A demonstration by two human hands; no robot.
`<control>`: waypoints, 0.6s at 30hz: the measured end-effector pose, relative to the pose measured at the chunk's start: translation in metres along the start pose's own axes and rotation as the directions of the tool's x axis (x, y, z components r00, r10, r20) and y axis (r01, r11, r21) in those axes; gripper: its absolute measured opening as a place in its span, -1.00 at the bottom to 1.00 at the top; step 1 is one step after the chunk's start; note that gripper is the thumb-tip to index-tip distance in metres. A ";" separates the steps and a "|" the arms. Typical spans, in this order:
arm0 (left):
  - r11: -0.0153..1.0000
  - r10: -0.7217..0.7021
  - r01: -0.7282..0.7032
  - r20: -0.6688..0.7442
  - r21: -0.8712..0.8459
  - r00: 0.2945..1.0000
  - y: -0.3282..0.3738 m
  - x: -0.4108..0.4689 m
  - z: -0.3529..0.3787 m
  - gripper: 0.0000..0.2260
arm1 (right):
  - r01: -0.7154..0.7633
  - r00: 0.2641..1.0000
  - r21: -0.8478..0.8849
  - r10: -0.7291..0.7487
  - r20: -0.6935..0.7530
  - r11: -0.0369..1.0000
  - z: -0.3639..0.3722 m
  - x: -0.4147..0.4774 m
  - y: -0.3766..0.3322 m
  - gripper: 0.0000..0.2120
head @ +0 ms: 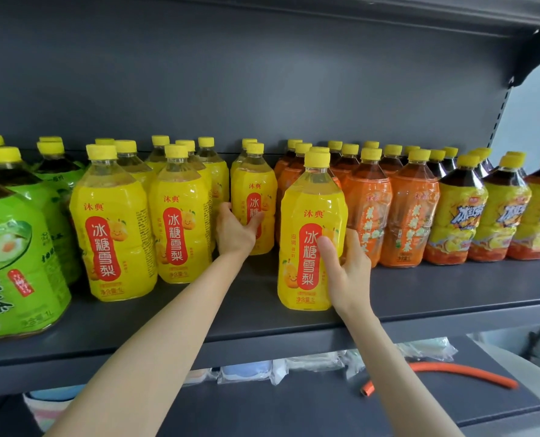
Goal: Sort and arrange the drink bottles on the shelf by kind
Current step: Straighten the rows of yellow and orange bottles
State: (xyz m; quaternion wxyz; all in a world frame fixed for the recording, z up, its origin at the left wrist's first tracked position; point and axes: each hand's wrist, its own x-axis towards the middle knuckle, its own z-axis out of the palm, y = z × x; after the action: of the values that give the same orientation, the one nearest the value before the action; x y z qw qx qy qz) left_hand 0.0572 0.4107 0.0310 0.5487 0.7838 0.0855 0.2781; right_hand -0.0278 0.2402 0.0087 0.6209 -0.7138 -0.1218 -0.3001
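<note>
Yellow-capped drink bottles stand in groups on the dark shelf (262,323). From left to right come green tea bottles (13,247), yellow pear drink bottles (114,234), orange-labelled tea bottles (407,216) and iced tea bottles (458,216). My left hand (235,230) grips the lower part of one yellow pear bottle (254,197) in the middle of the shelf. My right hand (346,272) holds another yellow pear bottle (309,234) that stands near the shelf's front edge, in front of the orange bottles; my thumb lies across its label.
A lower shelf (325,402) carries clear plastic packets (262,370) and an orange hose piece (439,375). The shelf's right upright (511,89) and a pale wall lie at the far right. Bare shelf surface runs along the front edge between my arms.
</note>
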 end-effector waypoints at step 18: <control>0.932 -0.023 0.114 0.257 -0.343 0.966 0.019 -0.038 -0.043 -0.23 | -0.161 0.908 0.055 0.126 0.399 0.986 0.062 0.010 -0.010 -0.41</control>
State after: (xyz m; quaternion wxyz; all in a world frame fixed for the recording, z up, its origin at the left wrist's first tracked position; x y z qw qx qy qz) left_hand -0.0004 0.4220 0.0458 0.6968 0.6969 -0.0081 0.1693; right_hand -0.0083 0.3002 0.0198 0.6342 -0.7392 -0.2043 -0.0984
